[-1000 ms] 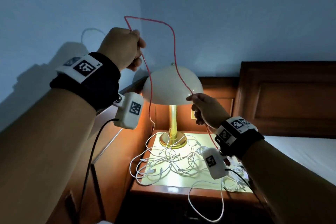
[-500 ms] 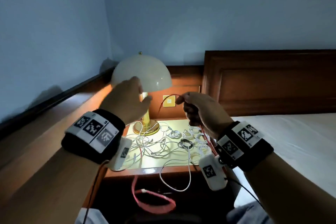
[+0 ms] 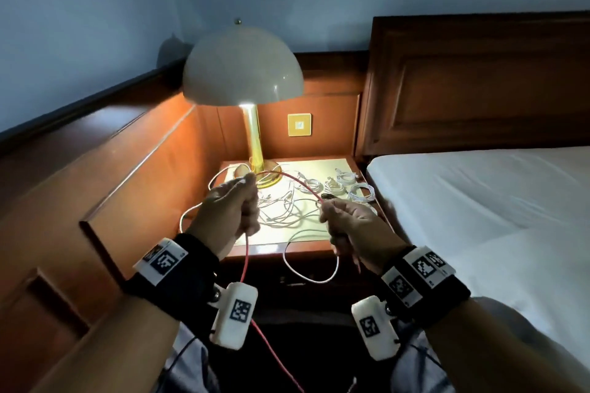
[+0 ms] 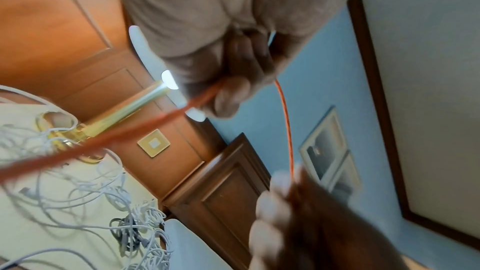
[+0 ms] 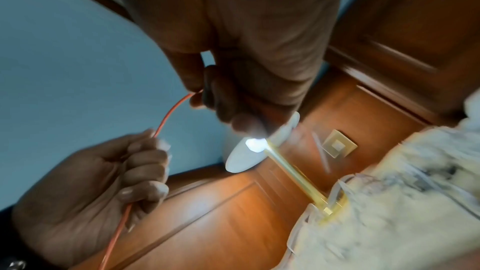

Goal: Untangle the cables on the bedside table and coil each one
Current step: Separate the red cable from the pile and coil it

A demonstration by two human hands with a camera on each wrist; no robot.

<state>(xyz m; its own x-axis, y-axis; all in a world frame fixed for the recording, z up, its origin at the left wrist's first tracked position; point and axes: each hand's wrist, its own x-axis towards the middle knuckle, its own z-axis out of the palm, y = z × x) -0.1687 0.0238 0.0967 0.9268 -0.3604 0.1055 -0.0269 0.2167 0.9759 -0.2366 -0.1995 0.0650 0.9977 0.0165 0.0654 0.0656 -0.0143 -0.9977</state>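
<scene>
Head view, nearest: two forearms with black wristbands carrying white coded tags reach toward the bedside table; a white camera pod hangs under each wrist.
Left hand (image 3: 230,211): fingers curled into a fist round the thin red cable (image 3: 289,179), which leaves the top of the fist by the thumb and also drops from the underside, passing behind the left pod and on down out of the picture.
Right hand (image 3: 356,223): thumb and forefinger pinch the same red cable at its other held point; the remaining fingers are curled under.
Red cable between the hands: a shallow arch in the air, above the tabletop and touching nothing else that I can make out.
Left wrist view: the red cable (image 4: 285,114) runs from the curled fingers (image 4: 233,89) across to the other hand (image 4: 311,223); much is blurred.
Right wrist view: the red cable (image 5: 168,114) pinched at the fingertips (image 5: 197,81), then passing through the closed left hand (image 5: 103,176).
Bedside table (image 3: 319,241): pale lit top in a wooden frame; loose tangled white cables (image 3: 284,210) across the middle, one loop hanging over the front edge.
Right rear of tabletop: several small white coiled cables (image 3: 360,191) lying together, with a dark one near them.
Far left of tabletop: brass-stemmed lamp with a cream dome shade (image 3: 242,67), lit.
Behind: wooden headboard panel (image 3: 479,83) and a bed with white sheet (image 3: 479,198) to the right.
</scene>
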